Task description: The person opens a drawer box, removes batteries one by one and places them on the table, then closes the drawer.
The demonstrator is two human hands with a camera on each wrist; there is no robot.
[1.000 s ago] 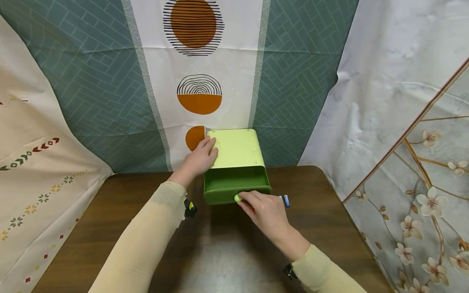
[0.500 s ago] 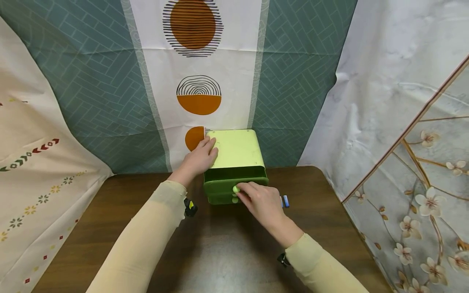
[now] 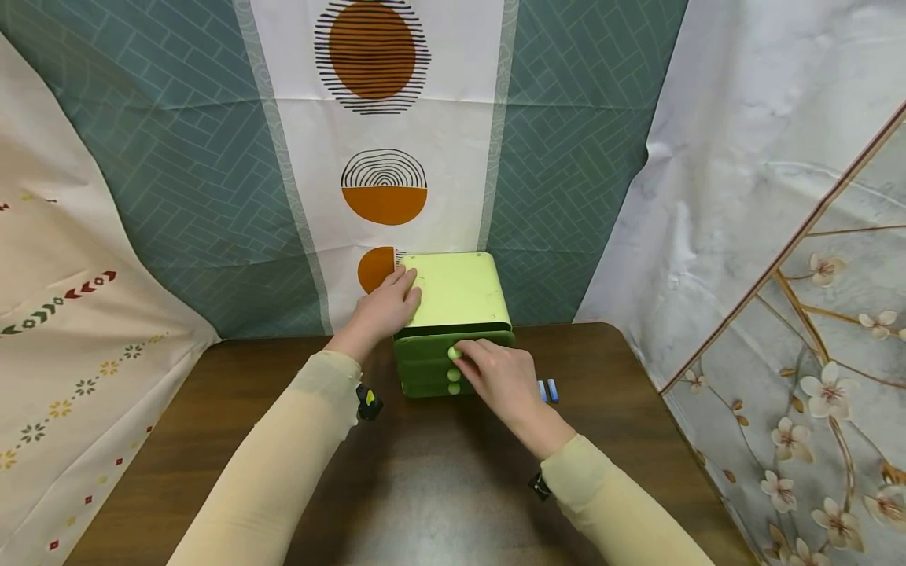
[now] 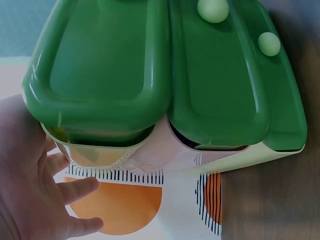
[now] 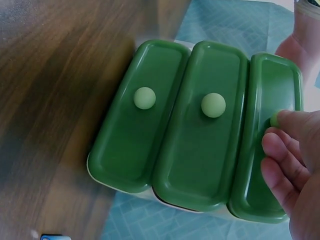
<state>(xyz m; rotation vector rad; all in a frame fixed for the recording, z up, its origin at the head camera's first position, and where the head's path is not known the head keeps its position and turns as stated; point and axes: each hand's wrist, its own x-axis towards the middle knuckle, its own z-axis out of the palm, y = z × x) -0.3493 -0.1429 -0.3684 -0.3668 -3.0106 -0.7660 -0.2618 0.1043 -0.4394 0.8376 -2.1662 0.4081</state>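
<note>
A small three-drawer cabinet with a pale yellow-green shell and dark green drawer fronts stands on the table. With fingertips and thumb my right hand pinches the round light-green knob of the top drawer. That drawer is almost fully in; a narrow dark gap shows above its front. The lower two drawers, with a middle knob and a bottom knob, are closed. My left hand rests on the cabinet's upper left edge, its fingers extended along the side.
Two small blue-and-white objects lie on the brown wooden table, right of the cabinet. A patterned cloth hangs close behind it. Other cloths hang along the left and right sides.
My right hand has pushed the top drawer in by its knob, from pulled far out to almost fully in; the lower drawer fronts have come into view. The left hand stays in place.
</note>
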